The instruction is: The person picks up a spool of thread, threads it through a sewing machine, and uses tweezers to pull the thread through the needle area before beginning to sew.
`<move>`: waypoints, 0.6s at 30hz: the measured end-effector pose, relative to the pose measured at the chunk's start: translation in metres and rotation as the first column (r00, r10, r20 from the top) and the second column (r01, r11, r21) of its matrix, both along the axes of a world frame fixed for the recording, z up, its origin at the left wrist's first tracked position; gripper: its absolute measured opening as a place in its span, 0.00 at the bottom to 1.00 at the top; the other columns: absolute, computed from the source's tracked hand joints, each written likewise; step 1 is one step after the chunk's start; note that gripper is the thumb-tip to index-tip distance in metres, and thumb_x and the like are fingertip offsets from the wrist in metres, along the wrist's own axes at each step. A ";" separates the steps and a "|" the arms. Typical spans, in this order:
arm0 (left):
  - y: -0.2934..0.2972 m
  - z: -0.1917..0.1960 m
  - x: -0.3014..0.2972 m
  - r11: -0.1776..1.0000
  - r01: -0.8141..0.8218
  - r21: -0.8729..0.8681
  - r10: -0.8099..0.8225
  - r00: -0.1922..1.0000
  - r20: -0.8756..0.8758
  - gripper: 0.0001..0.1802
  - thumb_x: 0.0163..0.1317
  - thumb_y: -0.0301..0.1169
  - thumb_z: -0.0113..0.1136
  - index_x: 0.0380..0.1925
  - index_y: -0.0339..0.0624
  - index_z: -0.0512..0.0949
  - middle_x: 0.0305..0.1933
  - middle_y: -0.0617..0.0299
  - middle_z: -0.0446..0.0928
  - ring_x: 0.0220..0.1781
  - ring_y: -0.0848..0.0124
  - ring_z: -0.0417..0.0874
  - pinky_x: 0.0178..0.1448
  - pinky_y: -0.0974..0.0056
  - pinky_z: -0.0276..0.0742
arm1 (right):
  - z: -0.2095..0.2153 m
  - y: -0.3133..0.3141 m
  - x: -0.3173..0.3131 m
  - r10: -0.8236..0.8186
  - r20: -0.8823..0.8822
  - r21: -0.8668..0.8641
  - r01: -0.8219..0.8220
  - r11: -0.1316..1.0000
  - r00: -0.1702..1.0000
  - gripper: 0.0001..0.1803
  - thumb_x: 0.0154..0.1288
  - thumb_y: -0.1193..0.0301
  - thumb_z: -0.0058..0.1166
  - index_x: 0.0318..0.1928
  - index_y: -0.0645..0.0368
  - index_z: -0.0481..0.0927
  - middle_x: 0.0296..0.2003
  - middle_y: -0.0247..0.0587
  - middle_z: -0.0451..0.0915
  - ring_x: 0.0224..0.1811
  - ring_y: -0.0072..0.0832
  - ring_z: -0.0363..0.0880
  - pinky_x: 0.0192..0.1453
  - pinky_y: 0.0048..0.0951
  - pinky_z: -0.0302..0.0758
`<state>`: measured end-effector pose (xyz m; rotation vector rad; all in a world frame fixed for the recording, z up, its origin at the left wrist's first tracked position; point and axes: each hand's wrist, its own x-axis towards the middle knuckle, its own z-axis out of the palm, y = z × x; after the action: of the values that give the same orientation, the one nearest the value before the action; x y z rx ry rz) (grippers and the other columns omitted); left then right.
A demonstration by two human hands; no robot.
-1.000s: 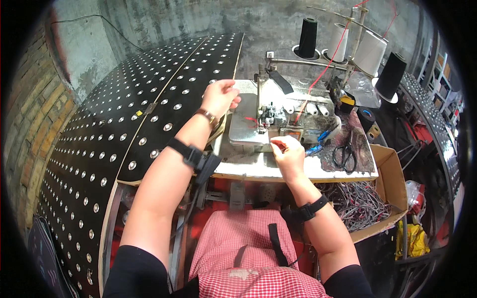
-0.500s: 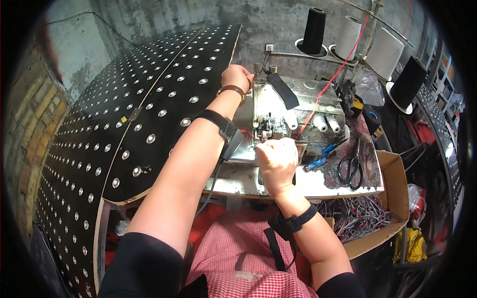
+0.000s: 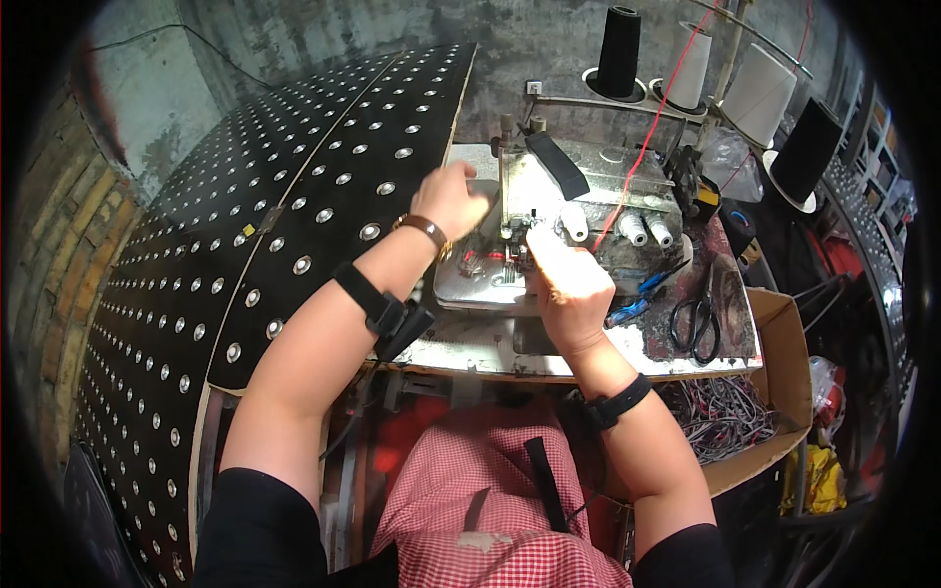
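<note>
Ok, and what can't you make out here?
In the head view:
Right hand: fingertips washed out by glare.
Left hand: curled fingers hide whether it holds anything.
Red thread: too fine to trace into the sewing machine.
Cardboard box: partly hidden behind the right forearm.
Checked cloth: bottom cut off by lower edge.

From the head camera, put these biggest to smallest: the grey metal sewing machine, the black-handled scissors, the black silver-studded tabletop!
1. Black silver-studded tabletop
2. Grey metal sewing machine
3. Black-handled scissors

Grey wall (image 3: 392, 24); brickwork (image 3: 61, 230) left; apparently shelves (image 3: 879, 147) right
</note>
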<state>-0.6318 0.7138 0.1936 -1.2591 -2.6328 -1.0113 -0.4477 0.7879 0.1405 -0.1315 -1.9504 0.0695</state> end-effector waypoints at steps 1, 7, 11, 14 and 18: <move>-0.009 -0.002 0.010 0.996 -0.014 -0.085 0.012 0.999 -0.031 0.24 0.43 0.34 0.56 0.43 0.35 0.74 0.39 0.48 0.78 0.46 0.54 0.78 0.52 0.57 0.72 | 0.005 -0.002 0.000 -0.011 0.017 0.027 0.010 1.000 1.000 0.14 0.48 0.77 0.54 0.39 0.57 0.79 0.34 0.40 0.80 0.29 0.33 0.78 0.32 0.29 0.75; -0.009 -0.014 0.006 0.994 0.084 -0.076 -0.087 0.996 -0.035 0.20 0.43 0.27 0.56 0.41 0.34 0.75 0.30 0.53 0.80 0.36 0.60 0.81 0.43 0.63 0.75 | 0.023 -0.014 -0.011 -0.254 0.195 0.080 0.243 0.967 0.947 0.06 0.51 0.75 0.52 0.33 0.57 0.77 0.22 0.39 0.76 0.25 0.32 0.78 0.26 0.29 0.72; -0.010 -0.008 -0.018 0.999 0.031 -0.027 -0.034 0.993 -0.112 0.15 0.44 0.25 0.57 0.37 0.36 0.77 0.27 0.55 0.79 0.33 0.61 0.81 0.40 0.62 0.75 | 0.024 -0.032 0.005 -0.320 0.377 -0.029 0.356 0.934 0.869 0.06 0.46 0.75 0.51 0.28 0.58 0.76 0.21 0.38 0.76 0.21 0.30 0.78 0.25 0.29 0.73; -0.012 -0.006 -0.033 0.998 0.029 -0.060 -0.037 0.991 -0.128 0.14 0.46 0.23 0.58 0.36 0.38 0.77 0.33 0.53 0.79 0.36 0.61 0.81 0.41 0.62 0.76 | 0.013 -0.027 0.019 -0.104 0.265 -0.236 0.169 0.957 0.959 0.04 0.47 0.76 0.54 0.27 0.57 0.76 0.22 0.37 0.77 0.20 0.31 0.76 0.26 0.29 0.72; -0.011 -0.017 -0.028 0.999 0.041 0.032 -0.024 0.911 -0.412 0.23 0.44 0.19 0.53 0.46 0.39 0.71 0.39 0.53 0.78 0.44 0.54 0.77 0.51 0.56 0.71 | -0.008 0.000 0.022 -0.070 -0.231 -0.693 -0.114 0.712 0.970 0.07 0.49 0.75 0.61 0.29 0.60 0.76 0.23 0.34 0.76 0.18 0.22 0.68 0.27 0.23 0.67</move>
<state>-0.6600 0.7027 0.1768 -1.3378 -2.2653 -0.7006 -0.4262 0.7879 0.1328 -0.5808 -1.5828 0.8241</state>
